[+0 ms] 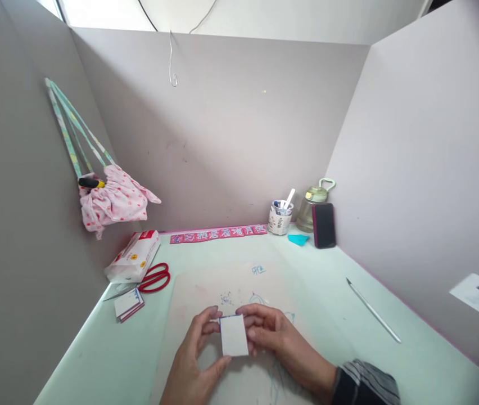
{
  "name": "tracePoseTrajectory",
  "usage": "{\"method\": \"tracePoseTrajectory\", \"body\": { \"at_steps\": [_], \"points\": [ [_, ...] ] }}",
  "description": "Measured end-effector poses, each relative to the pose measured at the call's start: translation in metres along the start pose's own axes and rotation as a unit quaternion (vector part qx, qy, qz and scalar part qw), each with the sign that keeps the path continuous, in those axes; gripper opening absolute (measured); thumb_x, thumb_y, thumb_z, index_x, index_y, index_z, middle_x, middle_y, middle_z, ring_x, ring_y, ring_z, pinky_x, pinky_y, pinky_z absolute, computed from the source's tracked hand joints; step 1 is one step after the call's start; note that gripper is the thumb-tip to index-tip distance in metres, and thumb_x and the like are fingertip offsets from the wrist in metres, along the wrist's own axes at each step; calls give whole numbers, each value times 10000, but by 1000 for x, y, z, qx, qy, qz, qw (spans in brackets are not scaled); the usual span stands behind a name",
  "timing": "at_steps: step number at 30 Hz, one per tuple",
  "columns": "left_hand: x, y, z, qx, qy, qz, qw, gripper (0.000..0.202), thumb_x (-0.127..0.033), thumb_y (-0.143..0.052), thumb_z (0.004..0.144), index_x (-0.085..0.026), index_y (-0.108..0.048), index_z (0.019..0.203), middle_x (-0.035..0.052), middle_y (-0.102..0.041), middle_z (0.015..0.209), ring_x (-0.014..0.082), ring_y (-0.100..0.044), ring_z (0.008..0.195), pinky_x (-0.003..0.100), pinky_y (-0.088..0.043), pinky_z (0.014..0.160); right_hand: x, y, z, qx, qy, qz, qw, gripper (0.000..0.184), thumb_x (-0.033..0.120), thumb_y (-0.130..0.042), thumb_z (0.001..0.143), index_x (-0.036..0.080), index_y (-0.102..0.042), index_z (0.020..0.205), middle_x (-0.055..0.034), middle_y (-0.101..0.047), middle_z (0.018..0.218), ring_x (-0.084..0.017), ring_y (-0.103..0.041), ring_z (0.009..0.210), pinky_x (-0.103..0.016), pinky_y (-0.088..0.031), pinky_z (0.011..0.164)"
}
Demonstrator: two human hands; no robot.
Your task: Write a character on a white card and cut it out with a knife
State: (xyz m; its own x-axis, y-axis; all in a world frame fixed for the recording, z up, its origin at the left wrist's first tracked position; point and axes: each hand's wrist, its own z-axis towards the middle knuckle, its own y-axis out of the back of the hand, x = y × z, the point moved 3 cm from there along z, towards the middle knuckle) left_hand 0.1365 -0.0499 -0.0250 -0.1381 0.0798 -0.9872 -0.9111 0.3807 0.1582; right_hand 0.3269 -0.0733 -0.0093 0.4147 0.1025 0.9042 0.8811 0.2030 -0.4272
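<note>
Both hands are sharing one white card [234,336], holding it between them at the near middle of the desk [96,349]. The left hand [195,351] is closing on its left side, thumb at the lower left corner, fingers by the upper left. The right hand [275,334] is pinching the right edge, thumb in front. Neither hand is nearer; the card is lying directly between them, blank face towards the person, its long axis apparently running near to far. Top and bottom edges are mostly showing.

A pale sheet [189,292] with blue scribbles is lying underneath. Right: a silver pencil [373,309] is slanting well apart from the right hand, leaving sideways room. Left: a small card stack [127,304] is sitting near the desk edge, red-handled scissors [154,278] just beside it, tissue pack [136,256] behind.

Farther back, a pink card row [218,234] is lining the back panel [222,140]; a cup [279,224], bottle [306,216] and phone [324,226] are bounding the far right corner.
</note>
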Motion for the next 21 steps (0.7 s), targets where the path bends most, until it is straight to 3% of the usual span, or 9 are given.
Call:
{"method": "tracePoseTrajectory", "body": {
  "at_steps": [9, 16, 21],
  "points": [
    [2, -2, 1, -3, -10, -12, 1000, 661, -218, -683, 728, -238, -419, 1333, 115, -586, 1334, 239, -618, 1120, 413, -457, 1056, 1, 0, 0, -11, -6, -23, 1000, 386, 335, -860, 713, 152, -729, 1027, -29, -689, 781, -108, -590, 633, -215, -461, 586],
    [-4, -4, 2, 15, 9, 18, 1000, 581, -275, -680, 746, -213, -474, 1285, 43, -670, 936, 233, -643, 912, 377, -482, 920, 1, -1, -1, -21, -5, -30, 999, 429, 372, -865, 702, 155, -728, 1045, -39, -699, 788, -115, -586, 625, -228, -444, 590],
    [-5, -3, 1, 16, 11, 26, 999, 606, -253, -672, 730, -213, -475, 1301, 30, -665, 917, 234, -636, 913, 361, -458, 916, 1, 0, 0, -16, -2, -33, 999, 446, 387, -865, 701, 160, -718, 1056, -24, -682, 758, -107, -566, 592, -232, -425, 583]
  ]
}}
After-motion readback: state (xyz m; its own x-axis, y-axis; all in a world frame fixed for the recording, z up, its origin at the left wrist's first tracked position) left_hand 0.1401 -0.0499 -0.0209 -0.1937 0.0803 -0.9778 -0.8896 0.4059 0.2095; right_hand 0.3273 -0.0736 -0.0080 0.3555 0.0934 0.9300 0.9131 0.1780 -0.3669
